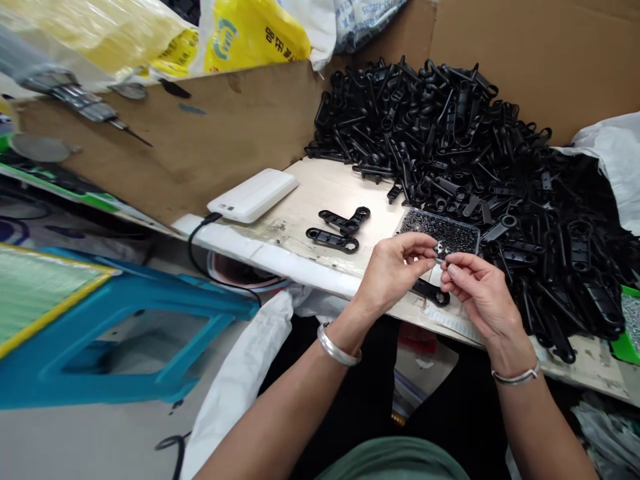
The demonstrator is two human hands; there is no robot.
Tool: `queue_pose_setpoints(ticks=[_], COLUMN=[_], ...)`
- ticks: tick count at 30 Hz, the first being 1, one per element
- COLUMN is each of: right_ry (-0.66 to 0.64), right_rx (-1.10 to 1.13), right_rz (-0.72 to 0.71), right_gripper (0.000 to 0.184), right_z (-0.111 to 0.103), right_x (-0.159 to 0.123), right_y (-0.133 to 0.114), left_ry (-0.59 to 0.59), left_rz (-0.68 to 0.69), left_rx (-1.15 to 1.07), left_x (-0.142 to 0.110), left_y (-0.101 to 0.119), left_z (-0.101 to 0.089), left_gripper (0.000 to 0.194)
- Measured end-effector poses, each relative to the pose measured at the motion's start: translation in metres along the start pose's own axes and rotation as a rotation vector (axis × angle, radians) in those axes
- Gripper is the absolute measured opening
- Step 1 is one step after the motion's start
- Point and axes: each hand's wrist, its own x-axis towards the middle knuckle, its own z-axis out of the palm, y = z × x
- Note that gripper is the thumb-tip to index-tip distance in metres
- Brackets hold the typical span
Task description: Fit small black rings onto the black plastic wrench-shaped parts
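My left hand (400,267) and my right hand (475,290) are close together over the front of the worktable, fingertips pinched. Whatever lies between the fingers is too small to name. Just behind them stands a clear plastic box (453,235) full of tiny dark parts. A black plastic arm-shaped part (431,291) lies on the table below my hands, partly covered by them. Left of my left hand are a few more black parts (333,240), one resting across another. Behind the box rises a large heap of black plastic parts (440,127).
A white power bank (253,195) with a black cable sits at the left table edge, near a cardboard wall (240,127). An electric screwdriver (83,100) hangs at upper left. A blue stool (125,327) stands lower left; a green tray (631,327) is at far right.
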Motion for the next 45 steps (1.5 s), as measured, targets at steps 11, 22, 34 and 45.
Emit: queue_pose_setpoints(ticks=[11, 22, 34, 45], right_ry=[0.036, 0.101, 0.148, 0.166], right_rx=[0.039, -0.058, -0.274, -0.717], right_rz=[0.017, -0.087, -0.208, -0.278], right_gripper=[0.022, 0.02, 0.02, 0.014], right_z=[-0.004, -0.008, -0.006, -0.004], right_x=[-0.018, -0.025, -0.029, -0.04], right_y=[0.013, 0.018, 0.019, 0.014], left_ry=[-0.017, -0.052, -0.058, 0.048], left_rz=[0.084, 0.14, 0.222, 0.133], left_rx=[0.243, 0.365, 0.516, 0.46], left_x=[-0.023, -0.033, -0.037, -0.047], left_y=[0.006, 0.005, 0.005, -0.003], left_z=[0.011, 0.012, 0.013, 0.017], left_gripper=[0.026, 0.03, 0.036, 0.033])
